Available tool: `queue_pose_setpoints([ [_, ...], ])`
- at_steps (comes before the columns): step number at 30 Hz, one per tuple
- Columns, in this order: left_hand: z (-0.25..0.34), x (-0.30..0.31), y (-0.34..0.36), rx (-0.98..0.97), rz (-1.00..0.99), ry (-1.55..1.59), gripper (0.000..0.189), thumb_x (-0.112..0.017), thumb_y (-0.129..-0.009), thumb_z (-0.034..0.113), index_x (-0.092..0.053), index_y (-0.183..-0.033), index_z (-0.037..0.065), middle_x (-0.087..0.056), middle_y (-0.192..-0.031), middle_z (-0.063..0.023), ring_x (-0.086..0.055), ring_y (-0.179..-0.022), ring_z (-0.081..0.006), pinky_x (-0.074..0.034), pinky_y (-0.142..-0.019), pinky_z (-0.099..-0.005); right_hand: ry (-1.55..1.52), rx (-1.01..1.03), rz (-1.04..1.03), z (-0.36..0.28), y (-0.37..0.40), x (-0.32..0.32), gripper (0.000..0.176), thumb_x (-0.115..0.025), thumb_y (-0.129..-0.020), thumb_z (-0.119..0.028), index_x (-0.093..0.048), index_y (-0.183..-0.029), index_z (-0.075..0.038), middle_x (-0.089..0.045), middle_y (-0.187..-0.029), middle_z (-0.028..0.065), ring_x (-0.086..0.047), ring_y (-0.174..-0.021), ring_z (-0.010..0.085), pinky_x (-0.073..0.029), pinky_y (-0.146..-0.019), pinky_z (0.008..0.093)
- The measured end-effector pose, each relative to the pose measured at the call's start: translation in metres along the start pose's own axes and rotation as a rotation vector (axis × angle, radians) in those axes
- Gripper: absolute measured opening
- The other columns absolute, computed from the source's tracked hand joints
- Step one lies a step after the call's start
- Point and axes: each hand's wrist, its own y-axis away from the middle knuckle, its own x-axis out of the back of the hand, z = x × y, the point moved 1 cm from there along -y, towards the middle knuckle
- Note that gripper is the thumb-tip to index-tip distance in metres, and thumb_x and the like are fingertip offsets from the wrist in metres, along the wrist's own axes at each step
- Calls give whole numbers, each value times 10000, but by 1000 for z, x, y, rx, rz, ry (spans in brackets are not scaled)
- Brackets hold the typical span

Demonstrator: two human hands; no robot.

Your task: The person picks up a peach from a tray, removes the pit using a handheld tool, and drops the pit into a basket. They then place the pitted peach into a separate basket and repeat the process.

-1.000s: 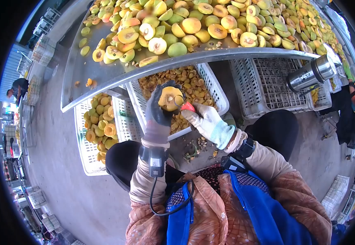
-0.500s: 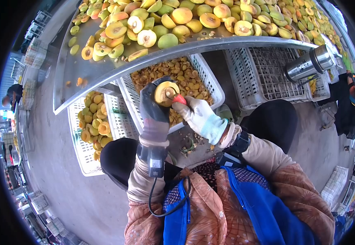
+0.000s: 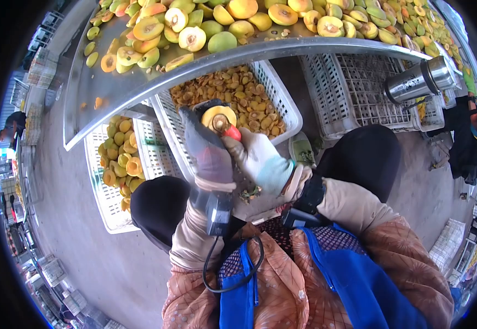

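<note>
My left hand, in a dark grey glove, is wrapped round a yellow peach half with its cut face up. My right hand, in a white glove, grips a small tool with a red handle. The tool's tip meets the brown middle of the cut face; its exact shape is hard to make out. Both hands are above a white crate that holds many small brownish-yellow fruit pieces.
A metal table with a raised rim carries heaped peach halves. Left of my knees stands a crate of cut peaches. At right, a steel flask lies by a white crate. Another person is at far right.
Both hands have shifted slightly left and turned, with the peach half tilted differently and the red handle lower against it. The view has moved a little.
</note>
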Motion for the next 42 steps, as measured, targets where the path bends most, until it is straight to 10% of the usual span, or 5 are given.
queue_pose_setpoints([
  [15,-28,27,-34,85,66,164,506,-280,-1023,419,-571,-983,7,-630,-843,-105,-610,-805,-193,-504,-751,-288,-172,-171,-226,-2,-19,5,529,-531,-934,-452,-608,-1022,64,-637,-773,190,-601,-741,231,-472,-687,378],
  [21,4,23,-25,94,-251,174,705,-286,-961,592,-597,-875,-35,-639,-768,-159,-630,-718,-255,-521,-704,-338,-244,-299,-496,-13,-15,18,709,-431,-854,-716,-573,-728,-33,-511,-516,10,-480,-425,90,-378,-412,246],
  [24,5,23,-23,-426,-168,-267,684,-190,-1016,468,-596,-858,-59,-646,-753,-156,-661,-718,-248,-536,-698,-310,-201,-256,-457,-12,-14,14,697,-434,-853,-716,-567,-747,-39,-511,-521,7,-457,-396,92,-355,-384,236],
  [31,24,16,0,-386,-189,-361,708,-161,-1011,483,-596,-857,-54,-640,-690,-143,-644,-629,-243,-531,-672,-295,-732,-643,-718,-13,0,28,531,-469,-907,-609,-506,-811,-88,-369,-564,-49,-284,-438,41,-215,-381,206],
  [42,24,22,9,228,-584,771,451,-478,-917,458,-599,-954,25,-647,-934,-127,-636,-854,-294,-528,-775,-398,-950,-543,-1012,-14,19,24,554,-404,-919,-631,-505,-754,-111,-372,-493,-30,-282,-367,53,-206,-339,219],
])
